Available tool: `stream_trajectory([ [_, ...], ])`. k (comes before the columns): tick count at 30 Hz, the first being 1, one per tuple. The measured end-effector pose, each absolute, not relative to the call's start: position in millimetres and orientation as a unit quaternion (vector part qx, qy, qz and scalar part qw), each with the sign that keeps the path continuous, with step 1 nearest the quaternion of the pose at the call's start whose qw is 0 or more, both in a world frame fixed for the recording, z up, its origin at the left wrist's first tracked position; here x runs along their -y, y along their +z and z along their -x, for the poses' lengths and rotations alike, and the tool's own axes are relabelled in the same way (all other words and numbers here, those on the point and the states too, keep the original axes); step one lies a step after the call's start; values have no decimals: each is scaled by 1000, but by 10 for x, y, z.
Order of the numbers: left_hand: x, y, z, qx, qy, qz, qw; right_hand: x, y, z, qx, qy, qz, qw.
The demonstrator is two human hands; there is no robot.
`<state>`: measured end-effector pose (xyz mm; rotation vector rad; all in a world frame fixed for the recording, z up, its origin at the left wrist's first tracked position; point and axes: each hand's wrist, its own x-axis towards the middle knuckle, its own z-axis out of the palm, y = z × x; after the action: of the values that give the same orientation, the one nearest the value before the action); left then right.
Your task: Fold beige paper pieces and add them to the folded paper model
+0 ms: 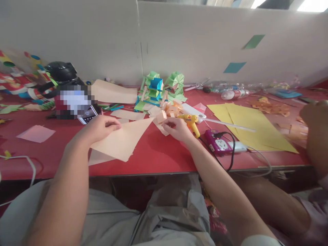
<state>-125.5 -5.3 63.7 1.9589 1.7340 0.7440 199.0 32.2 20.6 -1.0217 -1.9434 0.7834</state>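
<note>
A large cream paper sheet (125, 138) is pinched at its upper left by my left hand (106, 126), over another cream sheet on the red table. My right hand (176, 128) is closed beside a small folded peach paper piece (161, 117); whether its fingers hold that piece is hard to make out. Just right of my right hand lies a yellow glue gun (191, 123) with a clear glue stick. Behind my hands are cut peach strips and folded green and blue paper shapes (156, 87).
A purple power strip (220, 142) with cords and yellow sheets (256, 128) lie to the right. A phone (88, 115) leans at the left, near pink paper (36, 133). Plastic bottles (235, 94) lie behind. Another person's hand (316, 118) is at far right.
</note>
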Motion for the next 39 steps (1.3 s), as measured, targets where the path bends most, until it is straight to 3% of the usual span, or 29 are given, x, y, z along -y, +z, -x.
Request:
stream_trajectory([
  [8,12,587,690,-532,427,-693,234,-249,233,-1817,708,500,317,385],
  [11,20,558,572,-494,462,-684,274,-275,182,-1816,714,493,294,400],
  [16,103,601,574,-414,455,-721,321,-319,149,-1832,695,427,298,495],
  [20,66,540,617,-455,493,-640,374,-308,190,-1843,676,407,282,546],
  [26,5,441,541,-429,485,-442,621,-274,229,-1844,684,362,313,550],
  [32,2,373,373,-463,557,-441,530,-335,165,-1830,664,381,335,550],
  [35,-16,327,324,-473,588,-436,490,-369,149,-1819,578,482,351,557],
  [39,-27,321,324,-471,601,-432,481,-338,169,-1804,528,599,333,501],
])
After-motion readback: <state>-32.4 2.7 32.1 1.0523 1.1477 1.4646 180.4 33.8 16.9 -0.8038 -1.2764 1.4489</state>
